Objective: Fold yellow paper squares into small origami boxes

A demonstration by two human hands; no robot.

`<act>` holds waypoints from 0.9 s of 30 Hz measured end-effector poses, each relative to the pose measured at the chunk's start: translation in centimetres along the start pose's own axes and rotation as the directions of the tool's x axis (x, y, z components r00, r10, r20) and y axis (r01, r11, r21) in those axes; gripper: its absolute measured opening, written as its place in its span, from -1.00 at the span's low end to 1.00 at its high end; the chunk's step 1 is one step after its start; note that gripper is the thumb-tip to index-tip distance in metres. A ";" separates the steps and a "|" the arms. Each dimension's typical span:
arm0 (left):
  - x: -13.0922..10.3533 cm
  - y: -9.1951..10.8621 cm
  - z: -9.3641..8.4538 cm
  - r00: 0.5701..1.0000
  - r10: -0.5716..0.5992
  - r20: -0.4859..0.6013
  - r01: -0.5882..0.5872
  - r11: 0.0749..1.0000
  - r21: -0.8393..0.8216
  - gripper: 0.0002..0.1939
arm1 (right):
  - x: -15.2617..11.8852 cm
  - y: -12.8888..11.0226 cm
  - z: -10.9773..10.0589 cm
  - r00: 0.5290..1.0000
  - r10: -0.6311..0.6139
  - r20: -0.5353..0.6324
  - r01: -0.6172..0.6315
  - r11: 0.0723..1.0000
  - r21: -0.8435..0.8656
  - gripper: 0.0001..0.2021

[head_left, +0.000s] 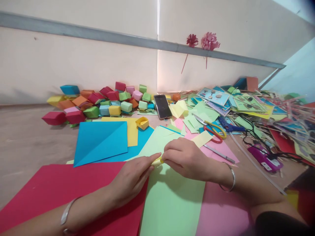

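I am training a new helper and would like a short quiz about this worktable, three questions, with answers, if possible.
1. What are the left hand and right hand holding?
A) the scissors
B) a small yellow paper piece
C) a pink flower

2. True or false: the phone lies to the right of the open yellow box.

3. Fill in: each wrist wears a silver-coloured ____.

Key: 1 B; 2 true; 3 bangle.

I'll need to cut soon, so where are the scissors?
In the head view, the scissors lie right of centre, between the phone and the blue glue gun.
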State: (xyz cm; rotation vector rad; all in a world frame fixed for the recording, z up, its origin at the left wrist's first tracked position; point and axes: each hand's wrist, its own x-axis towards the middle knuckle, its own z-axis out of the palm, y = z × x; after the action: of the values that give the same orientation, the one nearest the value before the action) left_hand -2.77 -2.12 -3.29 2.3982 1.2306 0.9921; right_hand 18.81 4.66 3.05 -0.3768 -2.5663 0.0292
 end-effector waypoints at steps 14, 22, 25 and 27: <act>0.4 0.9 -0.2 0.994 -0.095 0.049 0.103 0.974 -0.203 -0.68 | 0.0 -0.1 0.9 0.993 0.118 -0.025 -0.107 0.958 0.266 -0.88; 0.9 0.8 -0.5 0.870 -0.401 0.288 0.491 0.643 -0.588 -0.59 | 0.2 -0.2 0.5 0.970 0.242 -0.036 -0.199 0.867 0.456 -0.82; 0.8 0.6 -0.5 0.893 -0.384 0.236 0.448 0.705 -0.549 -0.61 | 0.2 -0.2 0.5 0.958 0.287 -0.022 -0.233 0.819 0.524 -0.79; 0.8 0.7 -0.5 0.907 -0.383 0.174 0.415 0.752 -0.511 -0.64 | 0.3 -0.1 0.6 0.948 0.318 0.002 -0.267 0.791 0.551 -0.79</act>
State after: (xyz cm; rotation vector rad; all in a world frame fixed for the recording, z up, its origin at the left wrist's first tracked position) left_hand -2.40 -1.96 -2.23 1.6275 1.1757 0.9583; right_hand 18.28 4.67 2.69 -0.5299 -2.2508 0.8239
